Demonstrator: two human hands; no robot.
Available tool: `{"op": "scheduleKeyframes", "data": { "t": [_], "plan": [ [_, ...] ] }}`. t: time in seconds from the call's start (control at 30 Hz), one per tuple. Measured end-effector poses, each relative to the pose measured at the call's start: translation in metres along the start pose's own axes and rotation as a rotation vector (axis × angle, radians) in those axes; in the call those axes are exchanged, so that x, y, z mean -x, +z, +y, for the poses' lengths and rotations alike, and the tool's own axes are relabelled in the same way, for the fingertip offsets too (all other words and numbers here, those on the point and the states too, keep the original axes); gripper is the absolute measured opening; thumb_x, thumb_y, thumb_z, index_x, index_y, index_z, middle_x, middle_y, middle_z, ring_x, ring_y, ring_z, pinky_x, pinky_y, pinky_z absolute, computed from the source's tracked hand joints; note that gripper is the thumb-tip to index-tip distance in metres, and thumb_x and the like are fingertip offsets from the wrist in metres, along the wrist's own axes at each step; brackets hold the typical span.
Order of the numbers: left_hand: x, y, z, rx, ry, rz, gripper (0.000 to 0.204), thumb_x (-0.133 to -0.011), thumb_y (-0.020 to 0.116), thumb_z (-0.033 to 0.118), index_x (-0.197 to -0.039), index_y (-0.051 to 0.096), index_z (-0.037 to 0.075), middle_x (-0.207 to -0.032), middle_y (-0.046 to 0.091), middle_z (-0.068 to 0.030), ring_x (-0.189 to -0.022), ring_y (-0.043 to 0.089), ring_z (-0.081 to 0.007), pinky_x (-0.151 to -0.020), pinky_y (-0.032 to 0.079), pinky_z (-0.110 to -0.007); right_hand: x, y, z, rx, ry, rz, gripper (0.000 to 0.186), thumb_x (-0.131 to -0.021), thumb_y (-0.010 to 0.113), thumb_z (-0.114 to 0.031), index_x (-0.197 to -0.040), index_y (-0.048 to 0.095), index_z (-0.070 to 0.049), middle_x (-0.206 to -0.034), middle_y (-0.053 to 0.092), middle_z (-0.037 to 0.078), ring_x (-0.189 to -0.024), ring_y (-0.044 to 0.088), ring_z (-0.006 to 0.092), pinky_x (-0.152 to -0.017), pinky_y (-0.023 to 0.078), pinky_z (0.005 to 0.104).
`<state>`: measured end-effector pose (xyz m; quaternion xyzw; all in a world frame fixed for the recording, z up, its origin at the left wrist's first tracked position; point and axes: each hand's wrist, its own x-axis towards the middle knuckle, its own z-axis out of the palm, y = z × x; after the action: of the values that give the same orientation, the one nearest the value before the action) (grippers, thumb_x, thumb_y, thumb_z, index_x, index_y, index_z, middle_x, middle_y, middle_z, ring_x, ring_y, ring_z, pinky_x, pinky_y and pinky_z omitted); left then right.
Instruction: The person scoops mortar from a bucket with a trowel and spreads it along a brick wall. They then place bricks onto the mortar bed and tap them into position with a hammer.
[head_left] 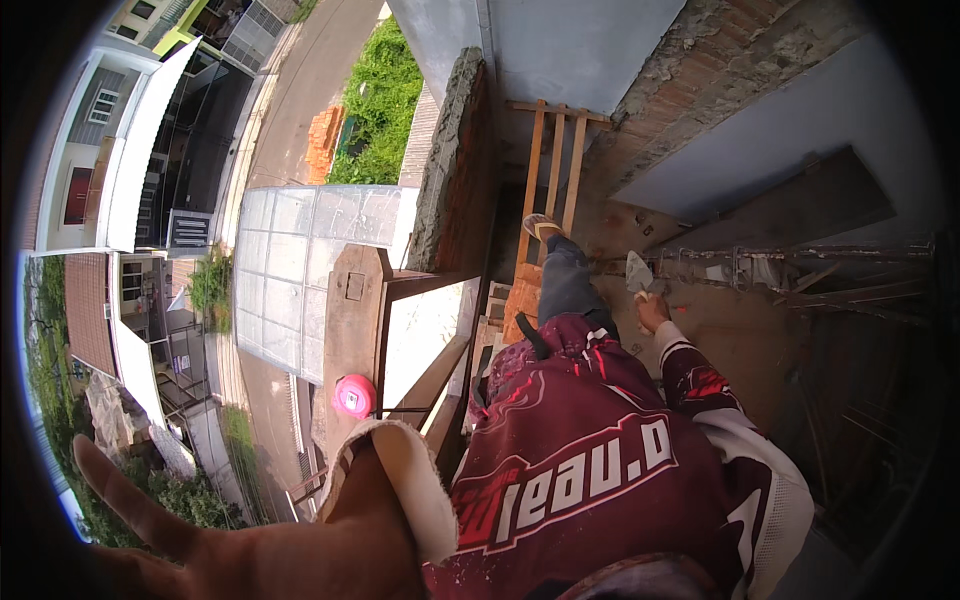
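My left hand [250, 555] reaches out at the lower left, close to the camera, its fingers spread and nothing visible in it. Part of that hand runs off into the dark rim. Down by my right thigh, my right hand [653, 312] is closed round the handle of a trowel [638, 272] with a pointed grey blade. A round pink case [354, 396], perhaps a tape measure, rests on the wooden board [350, 310] beyond my left wrist. My foot [542, 228] in a sandal is on narrow wooden slats [553, 170].
A rough brick wall edge [455, 160] topped with mortar rises just left of the slats. Past it, far below, lie a translucent roof [310, 270] and a street [300, 90]. On the right are a dark panel [790, 205] and loose timber [850, 295] over a lower floor.
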<state>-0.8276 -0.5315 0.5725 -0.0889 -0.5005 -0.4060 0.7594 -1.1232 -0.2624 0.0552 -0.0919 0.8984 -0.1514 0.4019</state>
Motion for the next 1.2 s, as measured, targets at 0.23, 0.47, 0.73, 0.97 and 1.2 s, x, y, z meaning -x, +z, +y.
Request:
{"op": "scheduleKeyframes", "data": {
  "t": [0.23,0.47,0.73,0.97,1.2],
  "plan": [
    [0.174,-0.105,-0.067,-0.571,-0.896,0.092,0.066,-0.088,0.060,0.002,-0.146,0.030,0.005,-0.147,0.042,-0.0206,-0.140,0.040,-0.0318,-0.116,0.030,-0.049,-0.017,0.004,-0.144,-0.713,-0.137,-0.336,0.034,-0.099,0.049,-0.033,-0.113,0.054,-0.002,-0.081,0.066,0.010,-0.068,0.066,0.0204,-0.062,0.053,0.0324],
    [0.425,-0.183,-0.113,-0.748,-1.847,-0.016,0.066,-0.092,0.070,0.039,-0.135,0.044,-0.004,-0.119,0.062,-0.0227,-0.108,0.065,-0.0325,-0.090,0.054,-0.039,0.017,0.104,-0.193,-0.690,0.137,-0.936,0.036,-0.102,0.050,-0.036,-0.125,0.053,-0.007,-0.113,0.064,0.009,-0.105,0.061,0.0219,-0.094,0.047,0.0404],
    [0.483,-0.212,-0.061,-0.396,-2.344,0.722,0.056,-0.091,0.065,0.056,-0.104,0.056,0.003,-0.074,0.057,-0.0062,-0.053,0.059,-0.0181,-0.046,0.057,-0.037,0.036,0.173,-0.162,-0.220,0.111,-1.207,0.043,-0.102,0.047,-0.053,-0.114,0.058,-0.012,-0.103,0.059,0.003,-0.101,0.053,0.0159,-0.084,0.046,0.0374],
    [0.488,-0.237,-0.035,-0.617,-2.521,0.763,0.047,-0.089,0.072,0.049,-0.097,0.059,0.005,-0.070,0.056,-0.0055,-0.049,0.057,-0.0179,-0.046,0.056,-0.036,0.005,0.191,-0.112,0.406,-0.249,-1.044,0.047,-0.098,0.052,-0.048,-0.093,0.070,-0.006,-0.076,0.064,0.011,-0.080,0.065,0.0199,-0.076,0.049,0.0372],
    [0.506,-0.238,-0.013,-0.544,-2.476,0.901,0.033,-0.086,0.078,0.029,-0.095,0.058,0.004,-0.070,0.057,-0.0053,-0.049,0.057,-0.0184,-0.044,0.055,-0.037,-0.007,0.176,-0.118,0.507,-0.267,-1.041,0.040,-0.084,0.069,-0.039,-0.101,0.070,-0.003,-0.101,0.071,0.020,-0.086,0.070,0.0313,-0.085,0.053,0.0413]
  ]
}}
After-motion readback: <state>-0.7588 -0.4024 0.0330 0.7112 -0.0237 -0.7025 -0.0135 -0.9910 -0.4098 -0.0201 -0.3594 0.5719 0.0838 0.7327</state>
